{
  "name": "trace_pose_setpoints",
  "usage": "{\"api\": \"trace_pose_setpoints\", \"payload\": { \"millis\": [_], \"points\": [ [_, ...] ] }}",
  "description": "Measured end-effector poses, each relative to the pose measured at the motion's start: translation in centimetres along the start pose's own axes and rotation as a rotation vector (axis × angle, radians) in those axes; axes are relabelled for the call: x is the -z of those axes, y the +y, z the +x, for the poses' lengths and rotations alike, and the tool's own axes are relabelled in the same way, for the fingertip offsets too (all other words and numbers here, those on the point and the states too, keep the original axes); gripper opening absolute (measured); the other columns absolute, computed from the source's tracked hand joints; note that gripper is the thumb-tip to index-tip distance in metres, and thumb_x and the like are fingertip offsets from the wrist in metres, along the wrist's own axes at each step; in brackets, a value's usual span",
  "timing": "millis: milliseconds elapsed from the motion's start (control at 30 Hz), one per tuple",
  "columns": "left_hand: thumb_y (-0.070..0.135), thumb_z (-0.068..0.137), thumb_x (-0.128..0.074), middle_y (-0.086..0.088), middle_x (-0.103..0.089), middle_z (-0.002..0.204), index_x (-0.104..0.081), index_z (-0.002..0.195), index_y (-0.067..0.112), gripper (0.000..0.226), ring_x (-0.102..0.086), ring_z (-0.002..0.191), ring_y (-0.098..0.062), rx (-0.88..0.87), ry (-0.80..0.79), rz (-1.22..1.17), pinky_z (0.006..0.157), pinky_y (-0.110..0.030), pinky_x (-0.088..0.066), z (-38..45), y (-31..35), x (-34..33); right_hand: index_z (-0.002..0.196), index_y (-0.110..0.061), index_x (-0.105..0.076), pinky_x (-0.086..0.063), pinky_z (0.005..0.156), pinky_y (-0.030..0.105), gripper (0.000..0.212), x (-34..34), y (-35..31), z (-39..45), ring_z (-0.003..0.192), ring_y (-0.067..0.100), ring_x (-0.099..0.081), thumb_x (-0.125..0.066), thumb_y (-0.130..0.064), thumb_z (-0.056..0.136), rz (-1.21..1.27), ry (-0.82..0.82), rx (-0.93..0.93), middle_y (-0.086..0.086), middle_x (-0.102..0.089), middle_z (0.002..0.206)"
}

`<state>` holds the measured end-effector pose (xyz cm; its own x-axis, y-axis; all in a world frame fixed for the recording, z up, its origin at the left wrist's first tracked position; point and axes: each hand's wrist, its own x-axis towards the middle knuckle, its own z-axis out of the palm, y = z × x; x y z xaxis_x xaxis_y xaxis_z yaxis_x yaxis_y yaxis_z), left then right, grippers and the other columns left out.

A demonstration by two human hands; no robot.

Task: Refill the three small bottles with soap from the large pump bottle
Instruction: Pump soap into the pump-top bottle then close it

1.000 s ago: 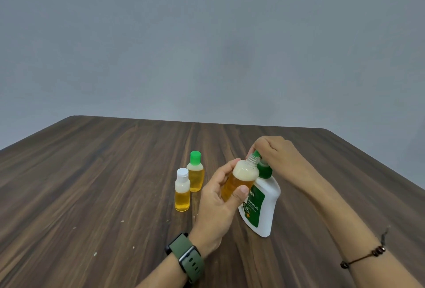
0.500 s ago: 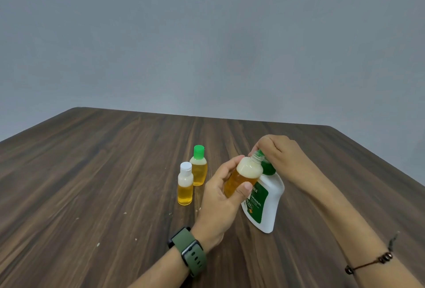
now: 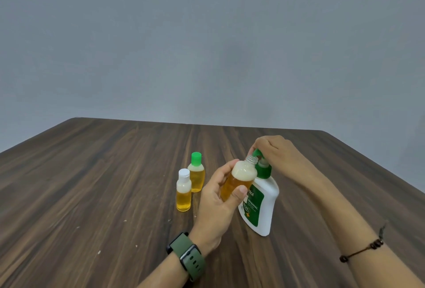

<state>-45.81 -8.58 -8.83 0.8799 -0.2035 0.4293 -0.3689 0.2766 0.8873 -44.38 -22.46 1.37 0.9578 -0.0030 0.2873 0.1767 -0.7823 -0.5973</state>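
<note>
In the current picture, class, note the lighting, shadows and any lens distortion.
Head view: soft, even light; only faint shadows on the table beside the capped bottles; no harsh glare; wide-angle lens bends the table's far edge; hands reasonably sharp.

View: a single head-worn camera, wide-angle.
Position: above the near edge of the tabletop (image 3: 92,184), at the person's eye level.
Facing: forward and slightly down; a grey wall (image 3: 207,35) fills the upper half of the frame.
Nearness: close; both forearms enter from the lower edge, and the hands sit right of centre.
Shared area: only one view.
</note>
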Motion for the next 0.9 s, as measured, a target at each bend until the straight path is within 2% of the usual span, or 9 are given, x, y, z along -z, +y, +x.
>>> {"api": "trace_pose_setpoints", "payload": {
  "millis": [133,233,300,400,467,567,667,833,900],
  "points": [
    [0.025,0.073,-0.063,0.02,-0.06,0.114,-0.052,0.112,0.035,0.042,-0.057,0.106,0.007,-0.015,0.038,-0.007,0.083,-0.015,-0.049,-0.6,0.8,0.5,0.096,-0.002,-0.066,-0.046,0.077,0.032,0.046,0.6,-1.3,-0.2,0.085,0.02,-0.061,-0.032,-0.031,0.1,-0.104,-0.007,0.043,0.007,-0.068,0.096],
    [0.023,0.075,-0.061,0.019,-0.057,0.119,-0.051,0.114,0.035,0.041,-0.056,0.107,0.005,-0.022,0.073,-0.009,0.085,-0.015,-0.049,-1.0,1.3,1.5,0.098,-0.001,-0.066,-0.049,0.083,0.038,0.049,0.6,-2.7,0.0,0.087,0.026,-0.063,-0.031,-0.036,0.1,-0.203,0.067,0.131,0.012,-0.069,0.099],
    [0.014,0.082,-0.058,0.017,-0.057,0.118,-0.052,0.112,0.035,0.037,-0.057,0.105,0.003,-0.03,0.1,0.001,0.087,-0.02,-0.05,-1.3,1.7,2.4,0.099,-0.001,-0.065,-0.048,0.077,0.036,0.042,0.2,-3.5,0.3,0.084,0.027,-0.061,-0.035,-0.031,0.099,-0.271,0.119,0.213,0.014,-0.069,0.097],
    [0.005,0.088,-0.054,0.009,-0.058,0.12,-0.052,0.115,0.03,0.037,-0.058,0.103,-0.001,-0.056,0.147,0.008,0.073,-0.015,-0.051,-1.6,2.2,3.9,0.103,-0.007,-0.066,-0.044,0.076,0.032,0.027,-1.1,-4.6,0.2,0.092,0.024,-0.06,-0.042,-0.017,0.095,-0.357,0.147,0.357,0.008,-0.07,0.098],
    [0.008,0.087,-0.059,0.007,-0.058,0.122,-0.052,0.117,0.027,0.036,-0.058,0.103,0.001,-0.078,0.175,0.015,0.075,-0.013,-0.049,-2.1,2.4,4.8,0.102,-0.009,-0.067,-0.041,0.076,0.03,0.025,-2.4,-5.1,-0.1,0.095,0.024,-0.059,-0.044,-0.012,0.092,-0.397,0.123,0.431,0.008,-0.07,0.098],
    [0.018,0.076,-0.058,0.01,-0.058,0.123,-0.052,0.117,0.031,0.043,-0.057,0.106,0.002,-0.091,0.211,0.025,0.079,-0.015,-0.049,-3.1,2.5,6.0,0.104,-0.011,-0.067,-0.042,0.08,0.032,0.025,-4.5,-5.4,-0.8,0.102,0.024,-0.056,-0.045,-0.01,0.091,-0.472,0.03,0.465,0.006,-0.069,0.102],
    [0.025,0.074,-0.064,0.008,-0.056,0.127,-0.05,0.117,0.037,0.047,-0.055,0.113,-0.007,-0.068,0.23,0.046,0.089,-0.027,-0.049,-4.2,2.3,6.8,0.103,-0.01,-0.066,-0.045,0.08,0.032,0.026,-6.8,-4.4,-1.0,0.102,0.027,-0.059,-0.046,-0.008,0.087,-0.547,-0.117,0.408,0.008,-0.069,0.104],
    [0.033,0.068,-0.069,0.015,-0.059,0.122,-0.052,0.115,0.039,0.051,-0.056,0.113,-0.005,-0.044,0.265,0.061,0.085,-0.021,-0.049,-5.6,1.3,7.2,0.105,-0.004,-0.062,-0.046,0.077,0.032,0.024,-10.5,-1.5,-1.4,0.103,0.031,-0.059,-0.048,-0.004,0.085,-0.694,-0.407,0.34,0.015,-0.064,0.105],
    [0.036,0.066,-0.069,0.015,-0.058,0.123,-0.052,0.115,0.038,0.052,-0.056,0.113,-0.003,-0.042,0.267,0.057,0.085,-0.019,-0.049,-5.8,1.2,7.1,0.088,-0.008,-0.057,-0.045,0.075,0.035,0.013,-11.3,-0.5,-1.8,0.099,0.031,-0.055,-0.046,-0.003,0.086,-0.726,-0.46,0.354,0.015,-0.063,0.102]
  ]
}}
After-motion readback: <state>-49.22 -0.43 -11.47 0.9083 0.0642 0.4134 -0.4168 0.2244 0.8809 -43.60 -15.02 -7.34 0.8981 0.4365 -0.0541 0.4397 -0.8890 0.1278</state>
